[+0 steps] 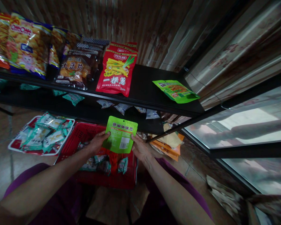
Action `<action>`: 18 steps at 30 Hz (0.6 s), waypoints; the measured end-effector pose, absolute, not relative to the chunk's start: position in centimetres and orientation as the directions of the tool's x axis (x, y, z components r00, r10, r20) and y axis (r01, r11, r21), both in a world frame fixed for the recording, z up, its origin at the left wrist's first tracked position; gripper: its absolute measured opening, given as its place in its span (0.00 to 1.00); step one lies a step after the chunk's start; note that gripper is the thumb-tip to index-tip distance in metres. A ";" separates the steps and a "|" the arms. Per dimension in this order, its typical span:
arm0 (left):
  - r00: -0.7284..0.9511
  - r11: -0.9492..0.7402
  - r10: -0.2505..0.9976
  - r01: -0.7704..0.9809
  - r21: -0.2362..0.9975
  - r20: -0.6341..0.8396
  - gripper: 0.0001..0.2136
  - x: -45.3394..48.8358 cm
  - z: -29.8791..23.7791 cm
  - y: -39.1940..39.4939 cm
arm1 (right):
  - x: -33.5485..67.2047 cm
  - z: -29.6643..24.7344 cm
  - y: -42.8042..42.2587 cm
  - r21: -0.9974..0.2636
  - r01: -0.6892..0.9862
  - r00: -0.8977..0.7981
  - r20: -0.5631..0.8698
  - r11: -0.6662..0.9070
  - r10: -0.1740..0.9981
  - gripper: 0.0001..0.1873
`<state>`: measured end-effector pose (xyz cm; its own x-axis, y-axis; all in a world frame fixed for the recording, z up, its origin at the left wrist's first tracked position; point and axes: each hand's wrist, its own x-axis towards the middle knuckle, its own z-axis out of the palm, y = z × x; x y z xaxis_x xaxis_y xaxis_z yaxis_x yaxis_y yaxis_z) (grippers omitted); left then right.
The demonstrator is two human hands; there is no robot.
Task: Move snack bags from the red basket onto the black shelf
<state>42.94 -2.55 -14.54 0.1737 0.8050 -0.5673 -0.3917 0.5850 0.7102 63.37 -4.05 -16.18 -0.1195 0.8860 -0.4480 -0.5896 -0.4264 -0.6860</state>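
Between my two hands is a bright green snack pouch point(120, 134), its printed back with a barcode facing me. My left hand point(98, 141) pinches its left edge, and my right hand point(138, 146) grips the right edge. Below the pouch stands a red basket point(84, 126) with several small wrapped snacks in it. On the black shelf point(142, 78) a similar green pouch point(176, 90) lies at the right end, tilted back. Left of it, red snack bags point(117, 70) stand upright, one behind another.
Brown potato-chip bags point(75, 68) and blue-and-yellow snack bags point(28, 47) fill the shelf's left. Small packets point(123, 108) lie on the lower shelf. A white-rimmed basket point(11, 147) holds teal packets. Orange packages point(170, 150) lie on the floor, beside a glass-panelled frame point(248, 150).
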 end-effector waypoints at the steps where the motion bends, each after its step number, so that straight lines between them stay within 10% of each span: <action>1: 0.184 0.591 0.801 -0.389 0.707 -0.569 0.21 43.0 -14.7 -2.7 | 63.5 -16.1 -3.8 -0.687 -0.602 -0.100 -0.441 -0.407 0.892 0.16; 18: 0.240 0.600 0.800 -0.344 0.722 -0.550 0.21 43.5 -13.3 -3.0 | 64.5 -16.1 -2.0 -0.701 -0.630 0.024 -0.448 -0.334 0.894 0.11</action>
